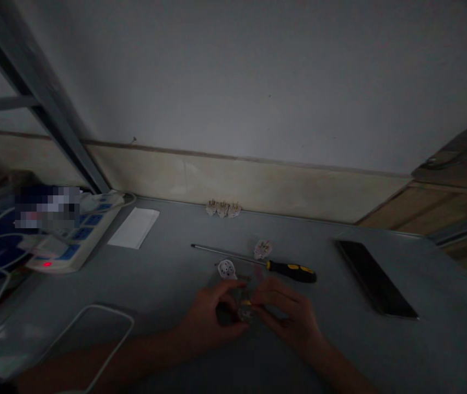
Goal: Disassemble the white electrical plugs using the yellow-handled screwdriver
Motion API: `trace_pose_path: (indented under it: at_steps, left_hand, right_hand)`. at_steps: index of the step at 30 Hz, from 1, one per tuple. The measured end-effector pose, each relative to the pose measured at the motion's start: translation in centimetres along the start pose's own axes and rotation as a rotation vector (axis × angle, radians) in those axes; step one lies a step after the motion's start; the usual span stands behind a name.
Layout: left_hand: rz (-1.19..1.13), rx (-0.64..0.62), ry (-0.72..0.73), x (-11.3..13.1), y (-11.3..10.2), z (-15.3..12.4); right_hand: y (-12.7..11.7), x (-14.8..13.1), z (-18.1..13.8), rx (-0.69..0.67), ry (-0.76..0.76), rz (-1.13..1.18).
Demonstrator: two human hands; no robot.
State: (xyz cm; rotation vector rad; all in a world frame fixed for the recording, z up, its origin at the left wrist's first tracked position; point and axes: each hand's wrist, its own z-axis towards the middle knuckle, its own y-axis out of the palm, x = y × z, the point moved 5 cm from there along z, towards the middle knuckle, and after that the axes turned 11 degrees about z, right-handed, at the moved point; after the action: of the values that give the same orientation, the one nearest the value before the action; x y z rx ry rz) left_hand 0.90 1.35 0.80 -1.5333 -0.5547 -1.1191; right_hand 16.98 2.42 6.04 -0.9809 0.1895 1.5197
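My left hand (211, 317) has thumb and fingers closed around a small, pale plug part (245, 313), held just above the tabletop. My right hand (289, 309) pinches a tiny brass-coloured piece (245, 302) against that part; the dim light hides its exact shape. Right beyond my fingers lies a white plug cover (227, 268) with holes in its face. A plug piece with metal pins (262, 249) rests farther back. Between these two runs a long screwdriver (291, 270) with a black and yellow handle, its shaft pointing left.
Several plug pieces with pins (222, 208) stand in a row by the wall. A dark phone (375, 278) lies at the right. On the left are a folded white paper (134, 227), a power strip (80, 257) with a red light, and white cables (110, 309).
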Motion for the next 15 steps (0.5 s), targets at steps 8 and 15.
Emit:
trace_pose_path:
  at_steps: [8, 15]
  left_hand:
    - [0.050, 0.014, 0.000, 0.18, -0.24, 0.00]
    - [0.051, 0.010, -0.024, -0.12, 0.14, -0.14]
  right_hand:
    - [-0.23, 0.02, -0.03, -0.016, -0.027, -0.033]
    - [-0.04, -0.15, -0.24, -0.048, -0.062, -0.035]
